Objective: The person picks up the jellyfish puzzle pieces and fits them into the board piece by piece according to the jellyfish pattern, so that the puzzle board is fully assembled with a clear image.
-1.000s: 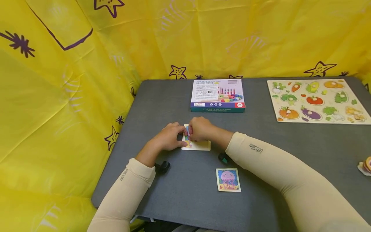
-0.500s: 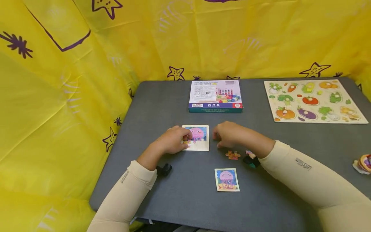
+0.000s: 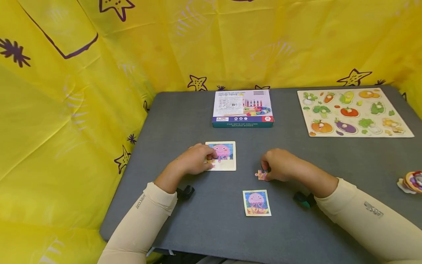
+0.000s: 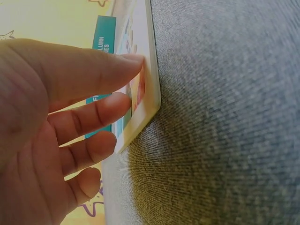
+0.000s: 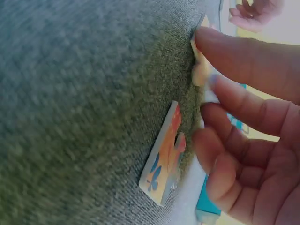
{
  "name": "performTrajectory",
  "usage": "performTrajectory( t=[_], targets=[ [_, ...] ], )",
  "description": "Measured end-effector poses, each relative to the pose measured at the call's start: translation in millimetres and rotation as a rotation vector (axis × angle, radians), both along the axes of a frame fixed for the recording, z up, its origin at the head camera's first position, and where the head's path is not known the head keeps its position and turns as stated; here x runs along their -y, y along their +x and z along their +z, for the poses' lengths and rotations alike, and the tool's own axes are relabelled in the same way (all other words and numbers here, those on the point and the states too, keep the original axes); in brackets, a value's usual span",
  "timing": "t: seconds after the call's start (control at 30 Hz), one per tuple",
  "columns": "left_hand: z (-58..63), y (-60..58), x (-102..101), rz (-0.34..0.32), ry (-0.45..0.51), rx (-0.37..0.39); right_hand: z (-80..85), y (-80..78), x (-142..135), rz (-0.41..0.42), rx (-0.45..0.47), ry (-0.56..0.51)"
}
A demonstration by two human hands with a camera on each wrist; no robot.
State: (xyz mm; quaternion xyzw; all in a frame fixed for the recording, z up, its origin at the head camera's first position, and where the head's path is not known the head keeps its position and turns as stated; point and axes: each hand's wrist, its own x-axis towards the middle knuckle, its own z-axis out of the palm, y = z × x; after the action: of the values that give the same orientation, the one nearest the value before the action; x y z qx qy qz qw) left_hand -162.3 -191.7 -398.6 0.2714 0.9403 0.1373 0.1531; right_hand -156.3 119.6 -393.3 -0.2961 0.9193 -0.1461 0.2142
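A jellyfish puzzle (image 3: pixel 225 167) lies flat, its upper part filled with pieces and pale bare wood along the lower right. My left hand (image 3: pixel 197 159) rests at its left side; in the left wrist view the thumb and index fingertip touch the puzzle just inside its rim (image 4: pixel 153 96), the other fingers loosely bent. To the right, my right hand (image 3: pixel 280 165) pinches an orange-pink puzzle piece (image 3: pixel 261 175) at the table surface, its contact partly blurred. A second orange puzzle piece (image 5: pixel 161 161) lies beneath that hand, hidden in the head view. Below sits a jellyfish picture card (image 3: pixel 257 203).
On the grey table (image 3: pixel 184 121), a bead-set box (image 3: pixel 243 109) stands at the back. A vegetable knob-puzzle board (image 3: pixel 354 113) is at the far right, with a small stack of round pieces (image 3: pixel 412 182) by the right edge. Yellow cloth (image 3: pixel 66 146) hangs behind and left.
My right hand has left the puzzle, moving right and toward me, and has taken hold of a loose piece. The jellyfish picture is now uncovered. My left hand stays in place.
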Motion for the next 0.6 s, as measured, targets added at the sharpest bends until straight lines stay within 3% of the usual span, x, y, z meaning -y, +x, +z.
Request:
performTrajectory(
  t=[0.2,0.37,0.6],
  targets=[
    [0.2,1.5,1,0.007,0.01,0.01,1.7,-7.9,11,-0.02,0.046,-0.145],
    [-0.6,1.6,2,0.01,0.019,0.013,3.5,-20.7,38,-0.053,0.074,-0.252],
    [-2.5,1.1,3,0.016,0.027,0.021,-5.2,-31.9,84,-0.043,0.062,-0.297]
  ],
)
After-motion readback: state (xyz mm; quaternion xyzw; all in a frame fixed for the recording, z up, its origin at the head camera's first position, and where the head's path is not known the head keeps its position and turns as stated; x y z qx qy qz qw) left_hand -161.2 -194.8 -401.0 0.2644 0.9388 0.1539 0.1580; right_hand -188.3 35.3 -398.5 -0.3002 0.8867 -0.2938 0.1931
